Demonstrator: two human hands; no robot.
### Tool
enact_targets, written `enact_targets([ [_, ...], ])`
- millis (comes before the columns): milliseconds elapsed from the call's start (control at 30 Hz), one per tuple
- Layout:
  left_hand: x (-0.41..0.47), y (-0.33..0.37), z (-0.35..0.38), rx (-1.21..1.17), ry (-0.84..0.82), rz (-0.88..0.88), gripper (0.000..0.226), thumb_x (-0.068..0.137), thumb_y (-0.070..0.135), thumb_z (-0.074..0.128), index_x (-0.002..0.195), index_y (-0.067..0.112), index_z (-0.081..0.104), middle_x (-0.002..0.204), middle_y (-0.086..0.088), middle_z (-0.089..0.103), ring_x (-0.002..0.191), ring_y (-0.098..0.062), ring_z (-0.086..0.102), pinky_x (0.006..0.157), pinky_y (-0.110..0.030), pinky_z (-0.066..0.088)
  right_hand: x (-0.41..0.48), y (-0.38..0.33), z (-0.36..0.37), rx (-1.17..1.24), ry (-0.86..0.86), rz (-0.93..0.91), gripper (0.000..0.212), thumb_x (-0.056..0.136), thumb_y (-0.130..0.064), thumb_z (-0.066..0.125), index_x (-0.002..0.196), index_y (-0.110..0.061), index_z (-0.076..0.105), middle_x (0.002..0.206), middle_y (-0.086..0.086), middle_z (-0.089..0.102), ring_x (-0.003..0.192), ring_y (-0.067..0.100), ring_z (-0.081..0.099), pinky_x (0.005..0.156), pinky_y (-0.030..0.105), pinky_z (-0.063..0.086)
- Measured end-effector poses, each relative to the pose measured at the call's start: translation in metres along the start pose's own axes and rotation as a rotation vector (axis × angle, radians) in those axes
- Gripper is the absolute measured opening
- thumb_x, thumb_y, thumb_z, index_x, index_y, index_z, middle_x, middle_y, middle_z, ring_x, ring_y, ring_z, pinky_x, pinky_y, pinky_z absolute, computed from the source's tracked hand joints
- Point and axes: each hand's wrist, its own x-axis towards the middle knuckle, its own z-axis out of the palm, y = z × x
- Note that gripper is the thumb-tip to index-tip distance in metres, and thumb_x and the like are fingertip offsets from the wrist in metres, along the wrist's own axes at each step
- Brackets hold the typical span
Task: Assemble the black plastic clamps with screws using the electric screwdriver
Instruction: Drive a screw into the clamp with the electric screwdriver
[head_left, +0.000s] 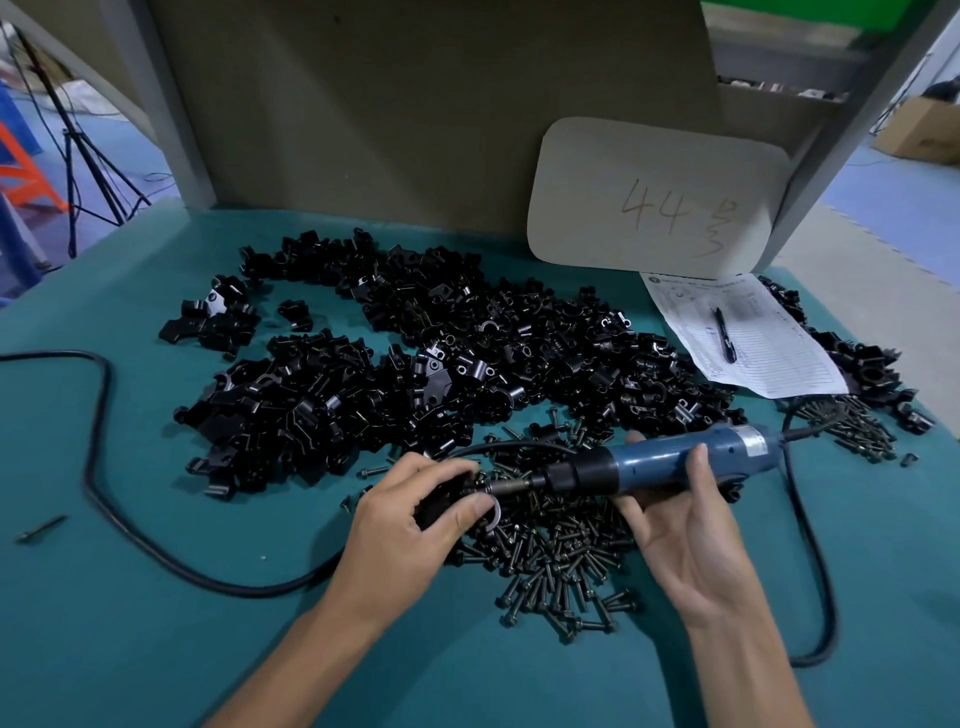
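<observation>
Your blue-and-black electric screwdriver (660, 462) points its bit left into a black clamp (435, 503). Dark screws (556, 551) lie heaped just below the screwdriver; the loose clamp pile (415, 364) spreads beyond it.

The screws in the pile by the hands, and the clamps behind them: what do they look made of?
Screws: probably dark-finished metal, given thin glints on heads and shanks. Clamps: seemingly moulded black plastic, semi-gloss, with soft highlights on rounded edges.

Qty recorded: 1 electric screwdriver (670, 460), 1 pen (723, 334), 1 printed sheet (753, 343), 1 cardboard card (654, 197). Black clamps (415, 353) — too many to be counted. Screws (561, 551) — uncountable, 2 heaps, plus 1 stray screw (41, 529) noted separately.
</observation>
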Motion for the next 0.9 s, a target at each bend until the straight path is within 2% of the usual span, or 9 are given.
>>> enact_targets([
  [100, 0.001, 0.002, -0.002, -0.032, -0.026, -0.032, 0.031, 0.081, 0.057, 0.071, 0.111, 0.049, 0.069, 0.097, 0.008, 0.061, 0.075, -0.015, 0.062, 0.062, -0.017, 0.048, -0.001, 0.000, 0.001, 0.020, 0.009, -0.008, 0.043, 0.096, -0.041, 0.053, 0.134, -0.022, 0.051, 0.133, 0.018, 0.067, 0.123, 0.027, 0.066, 0.085, 0.037, 0.061],
  [300, 0.005, 0.002, -0.003, -0.063, -0.066, -0.082, 0.030, 0.081, 0.059, 0.071, 0.110, 0.048, 0.071, 0.102, 0.010, 0.064, 0.096, -0.011, 0.064, 0.081, -0.019, 0.051, -0.002, -0.003, -0.001, 0.044, 0.012, -0.012, 0.043, 0.094, -0.029, 0.058, 0.135, -0.022, 0.050, 0.132, 0.019, 0.067, 0.122, 0.030, 0.066, 0.085, 0.040, 0.062],
  [433, 0.009, 0.004, -0.014, -0.183, -0.108, -0.118, 0.023, 0.084, 0.049, 0.075, 0.107, 0.042, 0.074, 0.106, 0.007, 0.071, 0.101, -0.014, 0.069, 0.086, -0.021, 0.054, -0.004, -0.017, -0.009, 0.059, 0.030, -0.096, 0.052, 0.097, -0.036, 0.058, 0.144, -0.015, 0.048, 0.136, 0.017, 0.066, 0.126, 0.030, 0.064, 0.089, 0.034, 0.060],
  [500, 0.011, 0.005, -0.020, -0.245, -0.094, -0.146, 0.019, 0.085, 0.040, 0.071, 0.104, 0.039, 0.076, 0.104, 0.005, 0.075, 0.098, -0.013, 0.071, 0.085, -0.021, 0.055, -0.005, -0.034, -0.011, 0.024, 0.091, -0.165, 0.056, 0.093, -0.041, 0.061, 0.140, -0.014, 0.049, 0.122, 0.012, 0.074, 0.117, 0.024, 0.069, 0.086, 0.034, 0.061],
  [600, 0.016, 0.008, -0.023, -0.426, -0.055, -0.262, 0.022, 0.089, 0.037, 0.060, 0.101, 0.028, 0.076, 0.099, -0.008, 0.075, 0.085, -0.018, 0.071, 0.076, -0.026, 0.058, -0.011, -0.058, -0.007, -0.356, 0.240, -0.248, 0.054, 0.080, -0.051, 0.069, 0.123, -0.019, 0.058, 0.095, 0.001, 0.077, 0.089, 0.016, 0.074, 0.074, 0.036, 0.061],
  [700, 0.020, 0.010, -0.023, -0.765, -0.014, -0.427, 0.031, 0.099, 0.025, 0.048, 0.116, 0.010, 0.069, 0.106, -0.023, 0.072, 0.081, -0.025, 0.068, 0.069, -0.029, 0.059, -0.021, -0.062, -0.018, -1.101, 0.358, -0.279, 0.042, 0.084, -0.059, 0.070, 0.109, -0.028, 0.059, 0.095, 0.000, 0.068, 0.088, 0.029, 0.065, 0.075, 0.044, 0.052],
  [767, 0.021, 0.010, -0.024, -0.887, 0.005, -0.485, 0.029, 0.105, 0.017, 0.043, 0.122, 0.008, 0.065, 0.105, -0.024, 0.071, 0.078, -0.025, 0.067, 0.066, -0.031, 0.060, -0.026, -0.060, -0.028, -1.455, 0.366, -0.253, 0.038, 0.090, -0.060, 0.066, 0.110, -0.030, 0.054, 0.093, -0.005, 0.064, 0.089, 0.031, 0.059, 0.078, 0.045, 0.046],
  [833, 0.021, 0.013, -0.023, -0.987, 0.000, -0.540, 0.028, 0.105, 0.015, 0.043, 0.124, 0.008, 0.064, 0.104, -0.025, 0.071, 0.077, -0.024, 0.067, 0.067, -0.031, 0.060, -0.030, -0.056, -0.031, -1.614, 0.377, -0.210, 0.038, 0.092, -0.061, 0.062, 0.107, -0.028, 0.050, 0.085, -0.008, 0.059, 0.083, 0.030, 0.053, 0.073, 0.043, 0.041],
  [900, 0.021, 0.018, -0.023, -1.042, -0.036, -0.564, 0.029, 0.098, 0.014, 0.053, 0.124, 0.003, 0.060, 0.105, -0.025, 0.068, 0.078, -0.023, 0.066, 0.068, -0.031, 0.060, -0.029, -0.053, -0.031, -1.690, 0.381, -0.206, 0.040, 0.092, -0.062, 0.060, 0.102, -0.024, 0.049, 0.083, -0.008, 0.057, 0.081, 0.029, 0.052, 0.072, 0.043, 0.044],
])
